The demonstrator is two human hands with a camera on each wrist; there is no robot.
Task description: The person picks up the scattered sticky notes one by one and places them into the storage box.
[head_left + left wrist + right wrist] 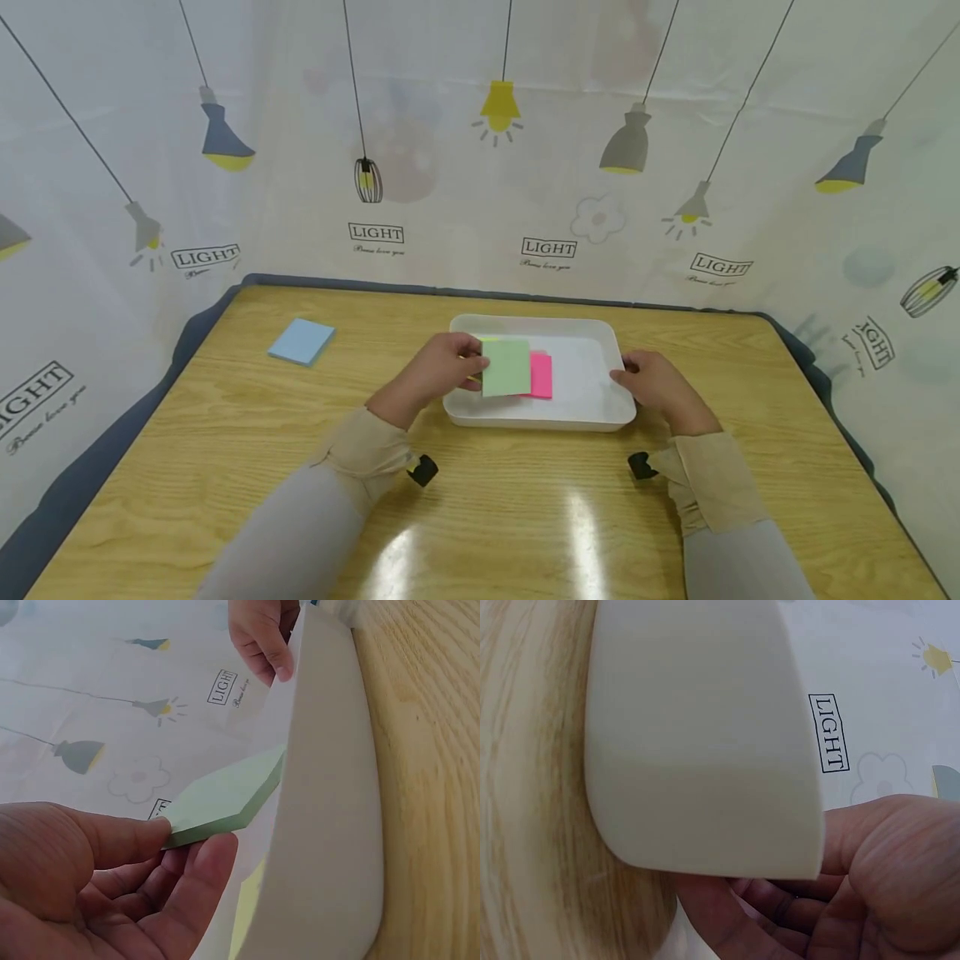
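Observation:
My left hand [444, 367] pinches a pale green sticky note pad [506, 368] between thumb and fingers, over the left part of a white tray [585, 417]. In the left wrist view the green pad [225, 795] is tilted, its thick edge showing. Beneath it in the tray lies a bright pink sticky note pad [542, 377], partly covered. A yellow pad [246, 911] shows at the tray's inner side, mostly hidden. My right hand [660, 385] grips the tray's right end, thumb at the rim and fingers below it in the right wrist view.
A light blue sticky note pad [302, 342] lies on the wooden table [525, 517] at the back left. A white curtain [465, 250] printed with lamps surrounds the table's back and sides. Small black wrist cameras sit at both wrists.

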